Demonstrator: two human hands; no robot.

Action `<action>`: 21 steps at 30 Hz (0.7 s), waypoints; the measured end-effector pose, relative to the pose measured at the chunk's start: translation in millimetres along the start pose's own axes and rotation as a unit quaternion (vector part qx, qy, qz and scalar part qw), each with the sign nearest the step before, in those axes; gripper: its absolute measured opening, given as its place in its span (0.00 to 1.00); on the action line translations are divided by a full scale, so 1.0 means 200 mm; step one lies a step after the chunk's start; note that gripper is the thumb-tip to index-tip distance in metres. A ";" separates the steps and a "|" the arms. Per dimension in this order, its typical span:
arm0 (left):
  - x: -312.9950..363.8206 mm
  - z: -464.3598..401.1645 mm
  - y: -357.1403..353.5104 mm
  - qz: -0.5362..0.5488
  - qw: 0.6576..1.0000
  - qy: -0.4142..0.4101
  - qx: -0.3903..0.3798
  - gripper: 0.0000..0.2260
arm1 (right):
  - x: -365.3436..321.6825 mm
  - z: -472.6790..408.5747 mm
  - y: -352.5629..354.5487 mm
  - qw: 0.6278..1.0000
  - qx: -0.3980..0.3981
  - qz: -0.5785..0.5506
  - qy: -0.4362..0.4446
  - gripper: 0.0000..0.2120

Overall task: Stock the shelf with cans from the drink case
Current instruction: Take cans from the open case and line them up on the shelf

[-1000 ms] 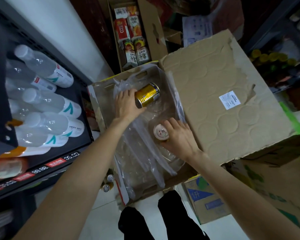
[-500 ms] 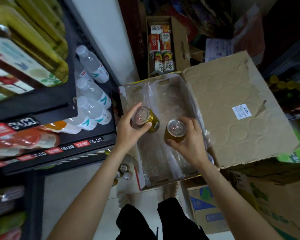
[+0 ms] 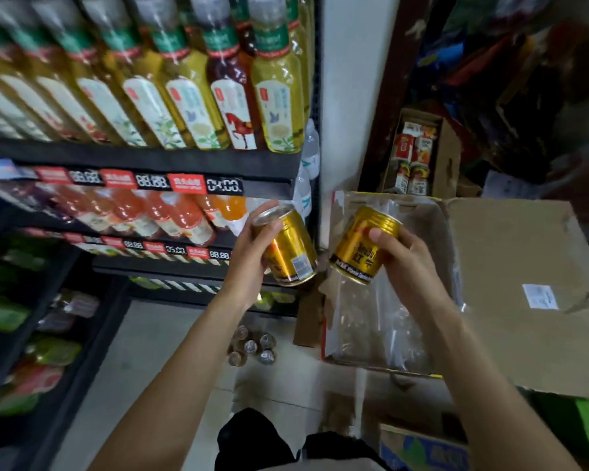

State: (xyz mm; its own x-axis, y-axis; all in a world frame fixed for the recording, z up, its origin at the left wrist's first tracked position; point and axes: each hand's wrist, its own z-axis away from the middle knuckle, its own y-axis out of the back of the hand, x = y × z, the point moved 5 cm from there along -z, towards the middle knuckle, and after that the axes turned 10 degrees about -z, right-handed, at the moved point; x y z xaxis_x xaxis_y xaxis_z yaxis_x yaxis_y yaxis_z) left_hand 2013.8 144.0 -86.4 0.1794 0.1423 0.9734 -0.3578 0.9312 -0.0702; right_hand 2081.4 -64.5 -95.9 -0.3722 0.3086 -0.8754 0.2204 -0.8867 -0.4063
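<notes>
- I have one gold can (image 3: 290, 253) in my left hand (image 3: 249, 263), fingers curled round its body with the thumb up near the silver lid; it hangs tilted in the air in front of the shelf's (image 3: 143, 159) right end.
- A second gold can (image 3: 363, 244) sits in my right hand (image 3: 410, 263), thumb pressed on its upper side and fingers wrapped behind; it too is tilted and hangs above the left part of the open drink case (image 3: 436, 219).
- The two cans are near each other but apart, and neither touches the shelf or the case.
- Inside the case I see only crumpled clear plastic wrap (image 3: 371, 321); I cannot tell whether any cans are left under it.
- The case's big cardboard flap (image 3: 524, 266) lies folded out to the right.
- I judge the step in hand to be the carry: both cans are out of the case and not yet placed.
- A cluster of can tops (image 3: 252, 346) shows low down by the floor, below the bottom tier; that looks to me like the likely spot for these, though the view there is small and dim.
- The next move calls for bringing both cans down and left, turning them upright, and setting them beside that cluster without knocking it.
- The upper tiers carry tall tea bottles (image 3: 276, 96) and orange drink bottles (image 3: 184, 215), with price tags (image 3: 187, 183) along the edge; they look full, so I would not aim there.
- A carton of juice boxes (image 3: 415, 154) stands behind the case.
</notes>
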 end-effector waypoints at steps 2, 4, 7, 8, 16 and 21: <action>0.08 0.07 0.10 0.018 1.000 0.004 0.022 0.25 | -0.03 0.01 -0.17 0.999 -0.050 -0.008 -0.015 0.36; 0.16 0.14 0.21 0.017 0.999 0.009 0.045 0.30 | -0.06 0.03 -0.34 0.995 -0.094 -0.008 -0.026 0.40; 0.29 0.25 0.40 0.002 0.997 -0.001 0.073 0.29 | -0.11 0.10 -0.60 0.987 -0.158 0.005 -0.016 0.30; 0.34 0.28 0.47 0.004 0.997 -0.009 0.078 0.30 | -0.13 0.12 -0.69 0.984 -0.175 0.007 -0.007 0.26; 0.72 0.41 1.05 -0.020 0.993 -0.116 -0.026 0.28 | -0.16 0.17 -1.44 0.977 -0.210 -0.004 0.036 0.29; 1.01 0.37 1.35 -0.098 0.976 -0.196 0.006 0.27 | -0.25 0.21 -1.82 0.979 -0.179 0.007 0.100 0.24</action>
State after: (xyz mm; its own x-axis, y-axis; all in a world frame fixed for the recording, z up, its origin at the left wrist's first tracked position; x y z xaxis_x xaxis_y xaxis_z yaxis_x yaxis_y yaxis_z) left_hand 1886.6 398.9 106.8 -0.1189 -0.1798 0.9765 -0.3628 0.9233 0.1258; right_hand 1982.6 228.8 107.1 -0.1906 0.3900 -0.9009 0.5395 -0.7250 -0.4280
